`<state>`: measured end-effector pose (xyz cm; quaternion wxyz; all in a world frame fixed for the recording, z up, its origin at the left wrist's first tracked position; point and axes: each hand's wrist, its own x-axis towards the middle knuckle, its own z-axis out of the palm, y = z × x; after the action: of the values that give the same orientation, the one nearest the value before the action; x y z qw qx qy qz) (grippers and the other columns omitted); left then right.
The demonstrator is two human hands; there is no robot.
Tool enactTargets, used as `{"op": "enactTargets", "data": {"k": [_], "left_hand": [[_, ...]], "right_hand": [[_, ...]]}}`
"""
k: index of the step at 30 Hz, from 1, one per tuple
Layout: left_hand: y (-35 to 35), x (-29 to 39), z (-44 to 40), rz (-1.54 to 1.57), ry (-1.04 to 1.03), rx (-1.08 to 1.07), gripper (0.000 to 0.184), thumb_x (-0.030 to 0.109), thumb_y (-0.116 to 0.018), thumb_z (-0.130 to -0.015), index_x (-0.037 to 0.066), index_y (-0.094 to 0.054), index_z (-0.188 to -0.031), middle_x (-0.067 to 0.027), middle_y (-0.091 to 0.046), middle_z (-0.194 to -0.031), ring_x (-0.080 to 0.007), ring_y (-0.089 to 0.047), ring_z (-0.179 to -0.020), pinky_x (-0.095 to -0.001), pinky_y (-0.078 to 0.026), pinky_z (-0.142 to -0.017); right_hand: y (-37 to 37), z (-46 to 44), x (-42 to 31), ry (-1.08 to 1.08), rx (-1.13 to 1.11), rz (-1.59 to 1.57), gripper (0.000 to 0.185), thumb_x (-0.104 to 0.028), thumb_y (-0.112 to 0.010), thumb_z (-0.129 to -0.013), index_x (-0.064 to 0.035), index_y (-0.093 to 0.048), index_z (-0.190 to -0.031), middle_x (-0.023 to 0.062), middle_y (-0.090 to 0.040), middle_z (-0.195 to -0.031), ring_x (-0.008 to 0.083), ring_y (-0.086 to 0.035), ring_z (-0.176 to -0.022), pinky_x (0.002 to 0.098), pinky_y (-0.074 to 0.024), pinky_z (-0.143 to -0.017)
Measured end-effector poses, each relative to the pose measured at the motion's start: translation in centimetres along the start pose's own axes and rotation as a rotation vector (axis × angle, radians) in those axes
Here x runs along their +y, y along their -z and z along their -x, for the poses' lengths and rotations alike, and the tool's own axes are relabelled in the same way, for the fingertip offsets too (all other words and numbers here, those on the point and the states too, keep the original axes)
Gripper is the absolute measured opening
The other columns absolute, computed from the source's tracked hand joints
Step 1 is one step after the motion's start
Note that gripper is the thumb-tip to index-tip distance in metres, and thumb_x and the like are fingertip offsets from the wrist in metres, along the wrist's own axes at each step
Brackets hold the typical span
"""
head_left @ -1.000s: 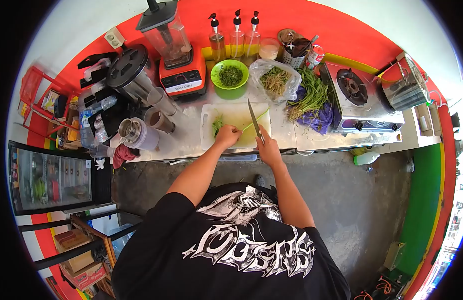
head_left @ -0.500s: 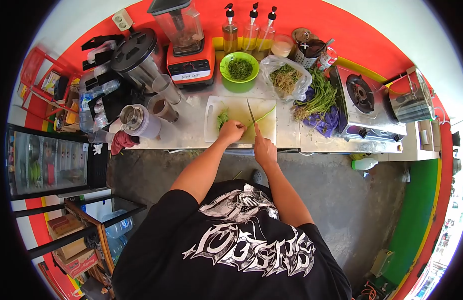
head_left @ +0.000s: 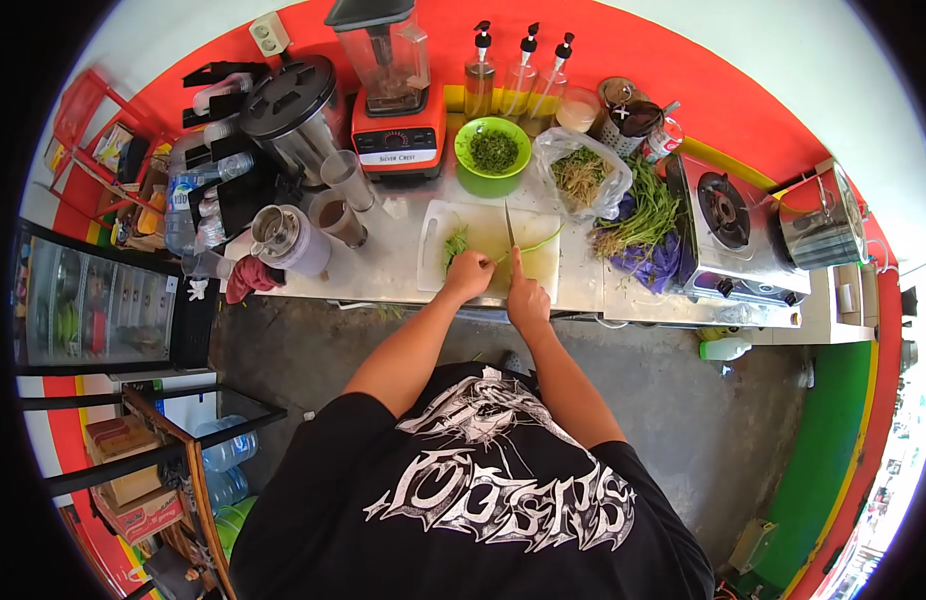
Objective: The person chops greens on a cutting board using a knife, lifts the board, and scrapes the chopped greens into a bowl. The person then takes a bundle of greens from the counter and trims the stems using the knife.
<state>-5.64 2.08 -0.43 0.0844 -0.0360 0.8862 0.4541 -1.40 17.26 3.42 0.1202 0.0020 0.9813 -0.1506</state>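
Observation:
My right hand [head_left: 529,303] is closed round the handle of a knife [head_left: 510,226], whose blade points away from me over a white cutting board [head_left: 436,222]. My left hand [head_left: 470,274] is closed on a green stem [head_left: 545,240] that runs to the right, past the knife blade. Leafy greens [head_left: 457,243] lie on the board just beyond my left hand's fingers. Behind the board stands a green bowl [head_left: 493,184] holding chopped greens [head_left: 493,150]. My fingertips partly hide where the stem is gripped.
A plastic bag [head_left: 611,187] of stems and roots and a leafy bunch [head_left: 643,215] on purple plastic lie right of the board, before a gas stove [head_left: 695,190]. A blender [head_left: 396,140], pump bottles [head_left: 520,85] and tall cups [head_left: 347,180] stand at the back and left.
The view has shifted, so the counter sits slightly lower and to the right. The knife blade now points more straight ahead. Both hands keep their holds.

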Motion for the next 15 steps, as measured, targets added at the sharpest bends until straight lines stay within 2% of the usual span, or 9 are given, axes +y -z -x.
{"op": "enactTargets", "data": {"k": [1,3,4,5,7,8,10,13,15], "left_hand": [[0.5,0.2,-0.1,-0.003,-0.008,0.005,0.024,0.025,-0.068,-0.088,0.003,-0.076,-0.087,-0.0157,-0.072,-0.076,-0.0261,-0.070,-0.070,-0.0375,-0.054,-0.067],[1.6,0.3,0.0,0.525,0.215,-0.087,0.023,0.019,-0.062,-0.091,-0.002,-0.072,-0.089,-0.0094,-0.069,-0.071,-0.0174,-0.066,-0.067,-0.0312,-0.052,-0.065],[2.5,0.2,0.0,0.700,0.212,-0.150,0.024,0.012,-0.054,-0.097,-0.004,-0.066,-0.111,-0.0066,-0.069,-0.088,-0.0136,-0.064,-0.078,-0.0258,-0.051,-0.071],[3.0,0.2,0.1,0.700,0.215,-0.150,0.024,0.012,-0.054,-0.097,-0.004,-0.066,-0.111,-0.0066,-0.069,-0.088,-0.0136,-0.064,-0.078,-0.0258,-0.051,-0.071],[4.1,1.1,0.4,1.057,0.242,-0.114,0.027,0.005,-0.048,-0.099,-0.004,-0.059,-0.122,-0.0104,-0.067,-0.100,-0.0162,-0.065,-0.089,-0.0261,-0.053,-0.079],[4.7,1.5,0.5,1.155,0.265,-0.095,0.029,0.003,-0.046,-0.101,-0.004,-0.053,-0.128,-0.0131,-0.065,-0.108,-0.0196,-0.065,-0.099,-0.0281,-0.054,-0.086],[5.7,2.4,1.1,1.205,0.265,-0.070,0.029,0.004,-0.048,-0.101,-0.004,-0.052,-0.129,-0.0136,-0.064,-0.109,-0.0209,-0.065,-0.102,-0.0291,-0.055,-0.088],[6.3,3.3,2.0,1.296,0.261,-0.021,0.030,0.004,-0.049,-0.102,-0.003,-0.051,-0.130,-0.0144,-0.064,-0.111,-0.0227,-0.066,-0.106,-0.0304,-0.055,-0.091],[6.1,3.6,2.7,1.335,0.259,0.004,0.030,0.004,-0.050,-0.102,-0.003,-0.050,-0.130,-0.0147,-0.064,-0.112,-0.0232,-0.066,-0.108,-0.0306,-0.055,-0.092]], "right_hand": [[0.3,-0.2,0.0,-0.013,-0.030,-0.039,0.081,-0.011,-0.051,-0.094,-0.0280,-0.011,-0.162,0.0262,-0.070,-0.088,0.0424,-0.071,-0.081,0.0535,-0.0560,-0.073],[0.8,-0.2,0.5,-0.022,-0.021,-0.122,0.077,-0.014,-0.052,-0.095,-0.0243,-0.013,-0.161,0.0277,-0.070,-0.090,0.0435,-0.070,-0.084,0.0540,-0.0551,-0.075],[0.8,0.3,0.7,-0.037,-0.024,-0.201,0.074,-0.016,-0.052,-0.097,-0.0207,-0.015,-0.161,0.0292,-0.069,-0.092,0.0445,-0.069,-0.087,0.0545,-0.0542,-0.076],[0.1,0.4,1.1,-0.038,-0.027,-0.201,0.074,-0.016,-0.052,-0.097,-0.0207,-0.015,-0.161,0.0292,-0.069,-0.092,0.0445,-0.069,-0.087,0.0545,-0.0542,-0.076],[-1.1,0.3,1.6,0.063,0.235,-0.458,0.055,-0.023,-0.059,-0.096,-0.0113,-0.042,-0.148,0.0267,-0.067,-0.078,0.0435,-0.068,-0.077,0.0541,-0.0521,-0.070],[-1.5,-0.1,2.0,0.065,0.234,-0.456,0.055,-0.023,-0.059,-0.096,-0.0113,-0.042,-0.148,0.0267,-0.067,-0.078,0.0435,-0.068,-0.077,0.0541,-0.0521,-0.070],[0.6,0.0,1.1,0.186,0.132,-0.560,0.037,-0.025,-0.067,-0.093,-0.0014,-0.060,-0.120,0.0172,-0.067,-0.072,0.0277,-0.063,-0.058,0.0435,-0.0503,-0.056],[4.1,1.3,-2.1,-0.016,-0.165,-0.994,0.025,-0.023,-0.071,-0.091,-0.0015,-0.062,-0.102,0.0071,-0.066,-0.070,0.0129,-0.050,-0.046,0.0308,-0.0432,-0.045],[4.0,1.7,-3.2,0.018,-0.173,-1.064,0.024,-0.020,-0.072,-0.090,-0.0022,-0.062,-0.101,0.0052,-0.067,-0.072,0.0100,-0.048,-0.044,0.0279,-0.0410,-0.042]]}}
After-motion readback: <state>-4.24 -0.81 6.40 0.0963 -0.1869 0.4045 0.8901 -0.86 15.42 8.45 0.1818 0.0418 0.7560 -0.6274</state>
